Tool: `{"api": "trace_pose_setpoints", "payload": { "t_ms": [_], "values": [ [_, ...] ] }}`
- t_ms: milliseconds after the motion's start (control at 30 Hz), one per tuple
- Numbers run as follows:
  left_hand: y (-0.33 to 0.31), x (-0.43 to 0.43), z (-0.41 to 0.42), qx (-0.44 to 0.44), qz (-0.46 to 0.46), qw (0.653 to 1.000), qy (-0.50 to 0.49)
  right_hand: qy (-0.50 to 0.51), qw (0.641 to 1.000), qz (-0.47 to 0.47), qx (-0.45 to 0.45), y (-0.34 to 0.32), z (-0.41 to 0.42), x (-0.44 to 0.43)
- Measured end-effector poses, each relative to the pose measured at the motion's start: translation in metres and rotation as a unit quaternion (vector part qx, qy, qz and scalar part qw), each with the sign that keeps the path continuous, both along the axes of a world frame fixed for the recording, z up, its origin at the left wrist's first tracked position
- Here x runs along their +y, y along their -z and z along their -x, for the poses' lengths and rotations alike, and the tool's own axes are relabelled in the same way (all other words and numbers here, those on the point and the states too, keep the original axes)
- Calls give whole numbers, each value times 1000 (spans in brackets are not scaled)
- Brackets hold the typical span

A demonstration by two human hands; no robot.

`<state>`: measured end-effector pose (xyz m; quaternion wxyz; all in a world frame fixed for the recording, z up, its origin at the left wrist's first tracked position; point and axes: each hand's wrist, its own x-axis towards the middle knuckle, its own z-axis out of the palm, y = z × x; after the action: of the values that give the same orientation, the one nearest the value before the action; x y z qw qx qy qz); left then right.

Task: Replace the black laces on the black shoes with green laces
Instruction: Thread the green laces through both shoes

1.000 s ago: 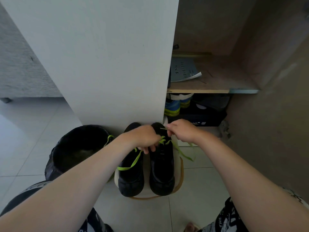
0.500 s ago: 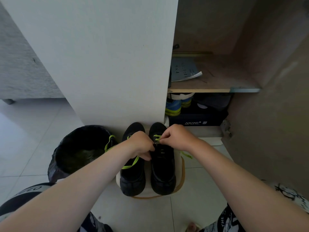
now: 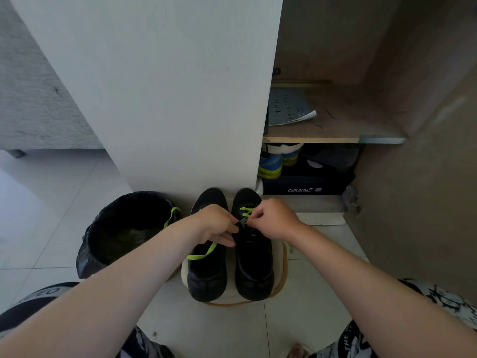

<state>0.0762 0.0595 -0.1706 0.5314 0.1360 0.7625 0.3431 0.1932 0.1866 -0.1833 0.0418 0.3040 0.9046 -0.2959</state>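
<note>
Since a second ago the hands have drawn together. The left hand (image 3: 214,223) and right hand (image 3: 273,219) now meet over the right shoe (image 3: 254,267), each pinching the green lace (image 3: 246,211), apparently threading its tip, though the grip hides it. Green crossings show only at that shoe's far end. It stands by the mat's (image 3: 279,257) right edge, so most of the lacing remains.

Soft daylight from the left, dim cabinet interior, wide-angle edge bending
</note>
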Motion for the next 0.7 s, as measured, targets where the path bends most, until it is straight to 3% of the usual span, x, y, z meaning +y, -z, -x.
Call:
{"api": "trace_pose_setpoints", "payload": {
  "t_ms": [167, 567, 700],
  "values": [
    [1, 0, 0, -4, -1, 1000, 11, 2, 998, 68, 4, -2, -1, 1],
    [-2, -3, -1, 20, -25, 999, 35, 13, 998, -64, -19, -5, -1, -19],
    [2, -3, -6, 36, -37, 998, 19, -5, 999, -37, -21, -4, -2, -19]
  ]
}}
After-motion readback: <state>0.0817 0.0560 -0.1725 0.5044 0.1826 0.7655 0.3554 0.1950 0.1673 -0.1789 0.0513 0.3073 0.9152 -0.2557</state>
